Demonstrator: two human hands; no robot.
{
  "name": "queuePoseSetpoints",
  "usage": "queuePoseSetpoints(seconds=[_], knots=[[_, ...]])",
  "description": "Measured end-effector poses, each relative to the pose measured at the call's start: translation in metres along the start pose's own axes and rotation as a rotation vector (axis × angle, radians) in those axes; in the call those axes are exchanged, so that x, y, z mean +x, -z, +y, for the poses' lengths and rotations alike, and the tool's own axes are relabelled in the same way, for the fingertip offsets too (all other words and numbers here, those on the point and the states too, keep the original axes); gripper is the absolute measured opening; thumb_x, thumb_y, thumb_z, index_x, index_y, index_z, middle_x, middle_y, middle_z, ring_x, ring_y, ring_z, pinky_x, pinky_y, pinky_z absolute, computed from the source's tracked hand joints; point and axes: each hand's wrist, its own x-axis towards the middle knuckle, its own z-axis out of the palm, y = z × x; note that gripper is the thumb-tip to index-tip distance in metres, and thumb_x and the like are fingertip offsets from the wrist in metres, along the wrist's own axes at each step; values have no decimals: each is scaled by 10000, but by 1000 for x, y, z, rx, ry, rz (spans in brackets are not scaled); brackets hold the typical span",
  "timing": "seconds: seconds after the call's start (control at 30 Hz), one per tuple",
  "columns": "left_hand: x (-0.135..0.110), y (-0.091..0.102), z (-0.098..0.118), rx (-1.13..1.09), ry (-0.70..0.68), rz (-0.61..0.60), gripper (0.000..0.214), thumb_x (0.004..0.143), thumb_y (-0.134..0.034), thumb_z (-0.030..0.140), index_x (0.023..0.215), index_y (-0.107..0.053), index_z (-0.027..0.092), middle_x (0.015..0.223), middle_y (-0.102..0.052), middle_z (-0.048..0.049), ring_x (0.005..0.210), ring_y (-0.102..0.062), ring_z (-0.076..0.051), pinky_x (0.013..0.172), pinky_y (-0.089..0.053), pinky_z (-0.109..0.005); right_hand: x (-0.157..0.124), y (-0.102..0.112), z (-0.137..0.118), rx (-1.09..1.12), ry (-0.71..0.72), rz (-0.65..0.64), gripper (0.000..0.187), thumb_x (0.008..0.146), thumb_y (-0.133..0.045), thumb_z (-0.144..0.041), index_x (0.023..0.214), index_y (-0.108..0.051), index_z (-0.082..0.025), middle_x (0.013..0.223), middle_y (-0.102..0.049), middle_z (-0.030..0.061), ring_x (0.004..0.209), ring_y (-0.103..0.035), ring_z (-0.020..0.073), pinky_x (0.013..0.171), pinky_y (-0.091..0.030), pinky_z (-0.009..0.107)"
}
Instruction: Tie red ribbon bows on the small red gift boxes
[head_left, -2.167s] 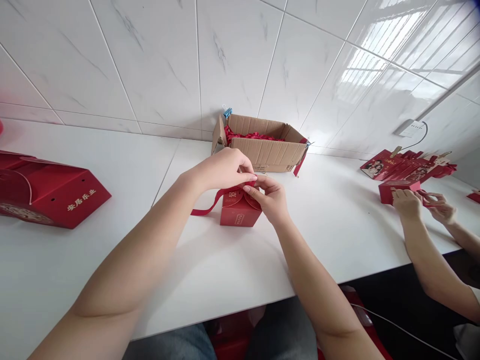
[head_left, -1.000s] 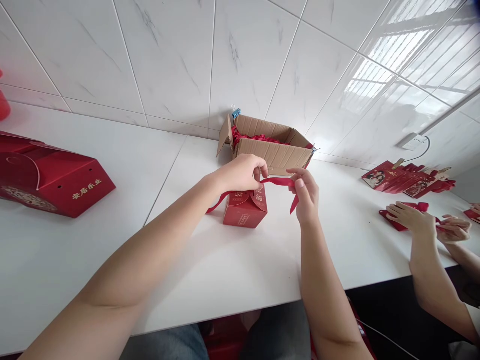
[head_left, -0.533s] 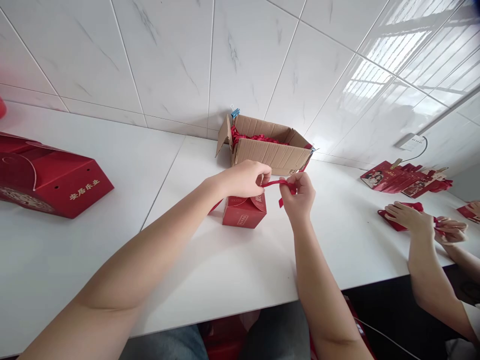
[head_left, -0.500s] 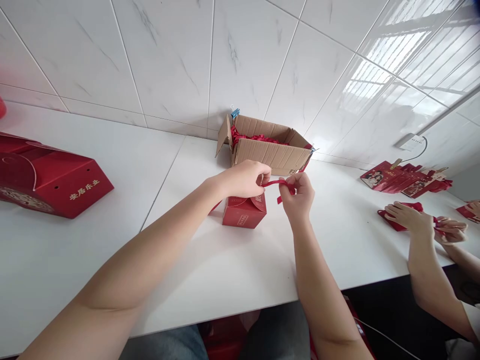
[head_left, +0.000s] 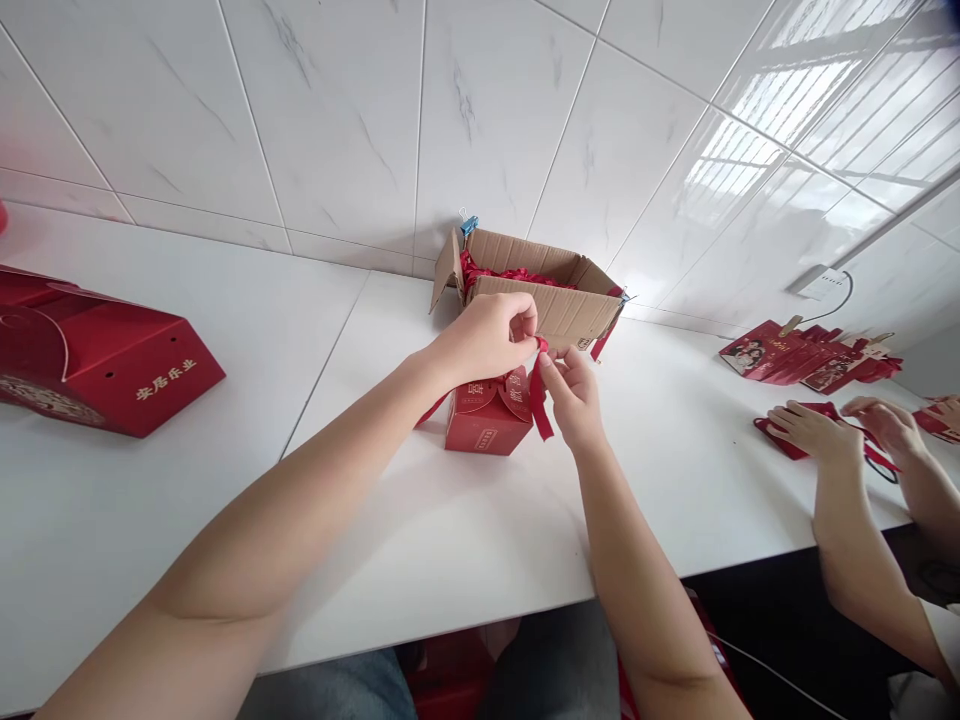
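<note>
A small red gift box (head_left: 486,428) stands on the white table (head_left: 450,530) in the middle of the view. A red ribbon (head_left: 538,400) runs over its top; one end hangs down beside the box on the right and another trails off to the left behind my forearm. My left hand (head_left: 489,338) is closed, pinching the ribbon just above the box. My right hand (head_left: 572,395) is closed too, holding the hanging ribbon end right next to the left fingers.
An open cardboard carton (head_left: 537,296) with red ribbons stands behind the box by the tiled wall. A large red box (head_left: 97,362) lies at the left. At the right, another person's hands (head_left: 821,432) handle red pieces near a row of flat red boxes (head_left: 810,352).
My right hand has come in from the right, where it held the ribbon stretched out, to meet my left hand above the box. The ribbon end now hangs down.
</note>
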Motion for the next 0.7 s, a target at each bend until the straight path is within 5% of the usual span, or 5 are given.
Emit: queuePoseSetpoints(seconds=[0.1,0.33,0.53,0.7], knots=[[0,3,-1,-25,-20,-19,61,744,-555,112,760,-556,171,724,-617,4,611,-540,-95,559,-417,-231,1,0,1,154,-111,-101,294,830,-611,-526,872,-619,-235,622,-594,-33,567,-534,108,562,-432,249],[-1,10,1,2,-125,-22,143,723,-522,26,736,-588,152,760,-637,-5,613,-547,-87,580,-429,-231,2,7,3,317,-185,-170,178,782,-726,-377,736,-657,-220,718,-655,-12,658,-584,108,649,-469,252],[2,13,-10,157,-267,-53,192,769,-506,63,717,-661,163,843,-616,-29,678,-530,-105,623,-424,-245,2,7,2,310,-235,-174,175,760,-744,-360,767,-637,-221,688,-657,-24,611,-566,100,599,-450,242],[3,18,-16,170,-180,-191,273,819,-449,116,820,-705,210,851,-668,-13,682,-564,-123,612,-417,-254,2,4,1,218,-230,-177,271,735,-756,-353,970,-701,-229,755,-698,-4,696,-613,123,681,-499,274]])
